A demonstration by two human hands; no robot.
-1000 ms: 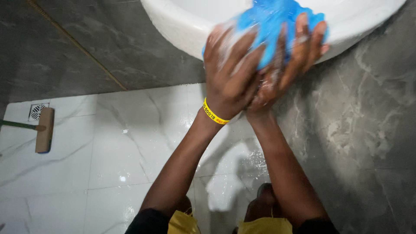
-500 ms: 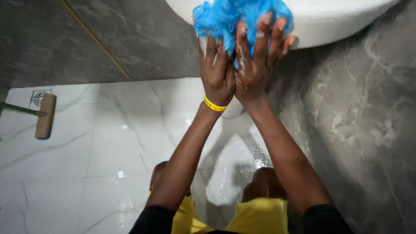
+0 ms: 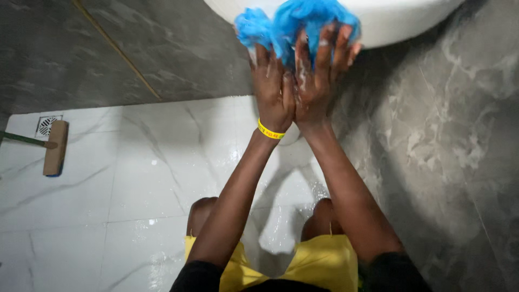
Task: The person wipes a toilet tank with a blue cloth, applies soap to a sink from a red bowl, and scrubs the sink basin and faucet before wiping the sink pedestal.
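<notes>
two hands up, left hand (image 3: 274, 94) and right hand (image 3: 319, 81), one blue mesh sponge (image 3: 294, 24), one white basin (image 3: 389, 21), one yellow wristband (image 3: 270, 131), one scrub brush (image 3: 54, 147) at nine o'clock, probably one floor drain (image 3: 47, 124).

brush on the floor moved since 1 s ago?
No. The brush lies just below the drain, as before.

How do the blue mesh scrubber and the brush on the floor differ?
The blue mesh scrubber is bunched, soft and pressed against the white basin by the left hand and right hand; the floor brush is a rigid tan block on a green handle, lying untouched beside the floor drain. Both are cleaning tools.
</notes>
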